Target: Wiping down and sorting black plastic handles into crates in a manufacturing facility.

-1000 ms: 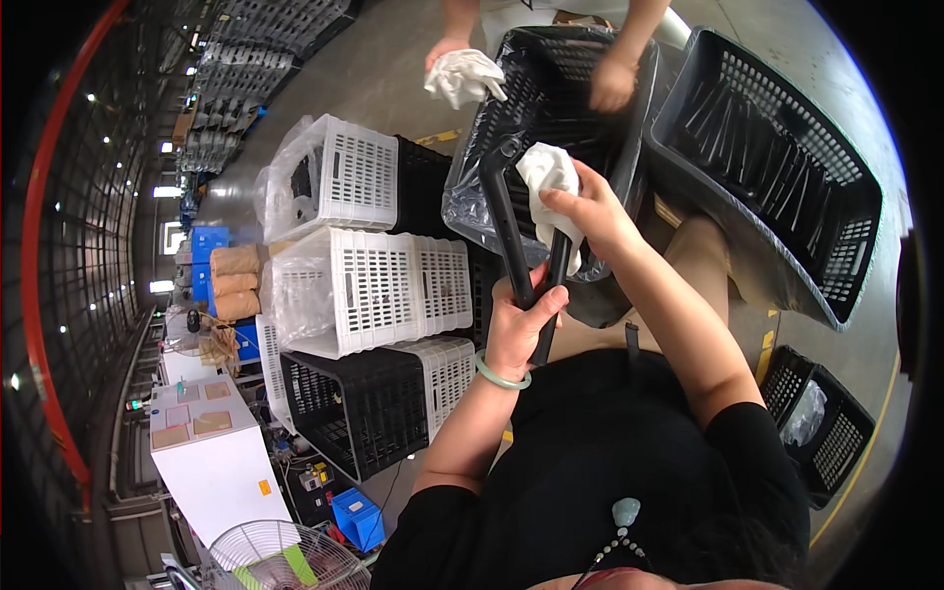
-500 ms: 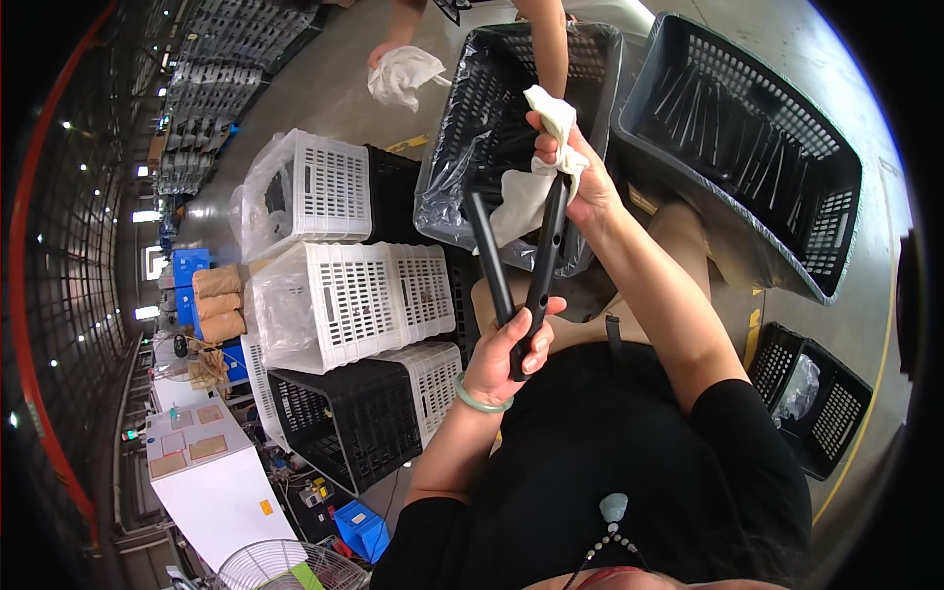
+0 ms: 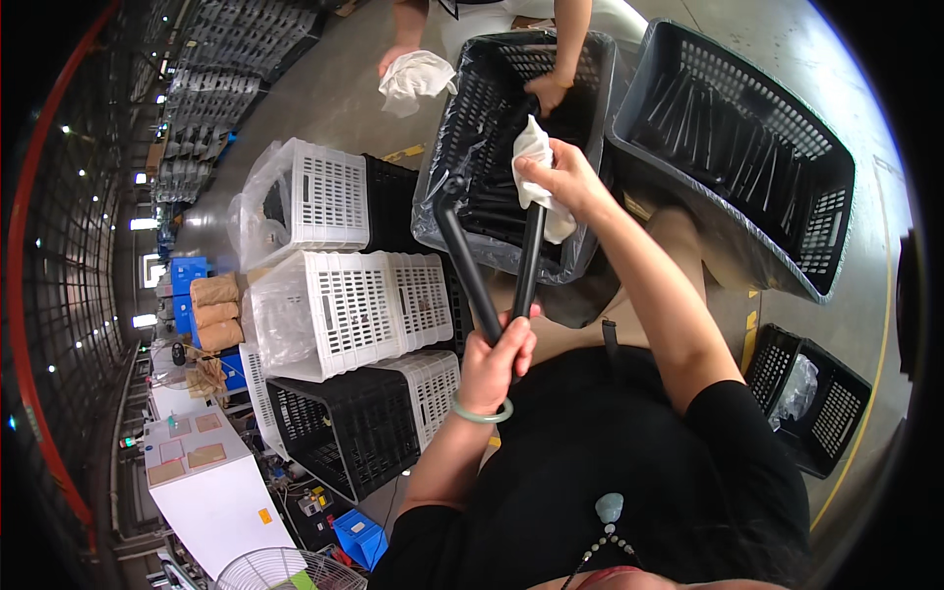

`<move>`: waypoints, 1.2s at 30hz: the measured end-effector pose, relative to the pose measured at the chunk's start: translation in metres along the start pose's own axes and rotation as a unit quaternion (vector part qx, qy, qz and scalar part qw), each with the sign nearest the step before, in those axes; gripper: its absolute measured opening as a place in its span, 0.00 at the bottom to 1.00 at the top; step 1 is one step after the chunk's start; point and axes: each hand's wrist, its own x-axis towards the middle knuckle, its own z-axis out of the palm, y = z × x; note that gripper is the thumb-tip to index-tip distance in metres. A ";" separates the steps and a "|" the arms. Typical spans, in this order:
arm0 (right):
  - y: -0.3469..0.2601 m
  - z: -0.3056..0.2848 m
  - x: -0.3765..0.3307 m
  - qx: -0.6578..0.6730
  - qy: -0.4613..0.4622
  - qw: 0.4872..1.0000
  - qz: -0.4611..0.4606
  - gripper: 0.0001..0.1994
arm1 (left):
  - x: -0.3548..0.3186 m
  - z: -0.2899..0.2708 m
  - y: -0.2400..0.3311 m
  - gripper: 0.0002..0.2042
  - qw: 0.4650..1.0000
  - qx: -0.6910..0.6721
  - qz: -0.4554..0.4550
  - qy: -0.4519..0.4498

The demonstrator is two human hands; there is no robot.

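My left hand (image 3: 495, 364) is closed round the lower ends of two black tubes, which spread apart in a narrow V. The left tube (image 3: 464, 258) ends at the top in a short bend. Around the upper part of the right tube (image 3: 529, 264) my right hand (image 3: 572, 179) grips a white cloth (image 3: 532, 157), and a loose corner hangs below the fingers. Both tubes are held up over the near edge of a dark crate (image 3: 425, 221) lined with clear plastic, with black tubes lying in it. The cloth hides the right tube's top end.
Across the crate, a co-worker's hand (image 3: 548, 90) reaches inside; their other hand (image 3: 397, 57) holds a white cloth (image 3: 417, 79). A second lined crate (image 3: 629, 133) of black tubes stands at right. White crates (image 3: 334, 315) and a black crate (image 3: 344, 423) are on my left.
The cloth, hanging loosely before, is now bunched round the right tube. My right hand has turned over it. The tubes have shifted left, and the co-worker's hand shows inside the crate.
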 end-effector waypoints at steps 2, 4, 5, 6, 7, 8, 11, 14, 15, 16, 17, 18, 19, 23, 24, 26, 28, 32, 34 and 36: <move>-0.008 -0.019 0.002 -0.115 -0.068 0.991 -0.001 0.19 | -0.005 -0.020 0.007 0.18 0.990 -0.110 -0.059 -0.063; -0.028 -0.028 0.000 -0.263 -0.089 0.959 -0.051 0.19 | -0.009 -0.039 0.011 0.18 0.986 -0.134 -0.079 -0.061; -0.034 -0.029 -0.003 -0.342 -0.085 0.933 -0.075 0.20 | -0.008 -0.044 0.012 0.18 0.989 -0.119 -0.072 -0.051; -0.029 -0.037 -0.001 -0.427 -0.066 0.891 -0.143 0.23 | -0.007 -0.042 0.016 0.17 0.996 -0.068 -0.054 -0.022; -0.024 -0.047 0.000 -0.486 -0.071 0.855 -0.165 0.23 | -0.007 -0.041 0.017 0.17 0.996 -0.069 -0.053 -0.021; -0.009 -0.057 -0.001 -0.333 0.015 0.934 -0.132 0.25 | -0.007 -0.041 0.018 0.12 1.000 0.017 -0.006 0.014; 0.009 -0.099 -0.009 0.080 0.068 0.994 -0.014 0.33 | -0.009 -0.035 0.025 0.11 0.992 0.101 0.045 0.064; 0.008 -0.080 -0.024 0.298 0.096 0.949 0.027 0.36 | -0.008 -0.038 0.020 0.10 0.987 0.077 0.090 0.111; 0.024 -0.088 -0.026 0.365 0.057 0.929 0.004 0.35 | -0.006 -0.035 0.020 0.10 0.987 0.075 0.091 0.108; 0.032 -0.087 -0.027 0.466 -0.048 0.881 -0.060 0.34 | -0.004 -0.031 0.020 0.11 0.983 0.082 0.105 0.127; 0.042 -0.082 -0.031 0.465 0.131 0.875 -0.037 0.29 | -0.002 -0.029 0.020 0.12 0.978 0.088 0.119 0.146; 0.040 -0.071 -0.038 0.509 0.103 0.854 -0.030 0.27 | 0.000 -0.030 0.019 0.11 0.980 0.087 0.114 0.136; 0.039 -0.064 -0.041 0.552 0.075 0.830 -0.024 0.25 | 0.001 -0.028 0.019 0.11 0.980 0.087 0.113 0.136; 0.010 -0.009 -0.043 0.577 0.069 0.814 0.025 0.25 | 0.012 -0.020 0.010 0.14 0.972 0.085 0.141 0.166; 0.012 -0.002 -0.043 0.568 0.047 0.821 0.022 0.26 | 0.017 -0.016 0.007 0.16 0.969 0.088 0.156 0.173; 0.009 0.022 -0.038 0.556 0.021 0.831 0.022 0.24 | 0.027 -0.010 -0.003 0.19 0.960 0.102 0.180 0.186; -0.007 0.045 -0.038 0.480 0.074 0.870 0.083 0.20 | 0.032 -0.003 -0.012 0.18 0.952 0.148 0.197 0.183; -0.010 0.035 -0.010 0.482 0.105 0.863 0.110 0.13 | 0.032 0.005 -0.016 0.19 0.959 0.151 0.198 0.138; -0.011 0.035 -0.003 0.508 0.106 0.851 0.077 0.11 | 0.028 0.011 -0.001 0.21 0.983 0.037 0.158 0.085; -0.007 0.025 0.004 0.564 0.057 0.821 0.071 0.10 | 0.031 0.008 0.000 0.18 0.988 -0.086 0.125 0.036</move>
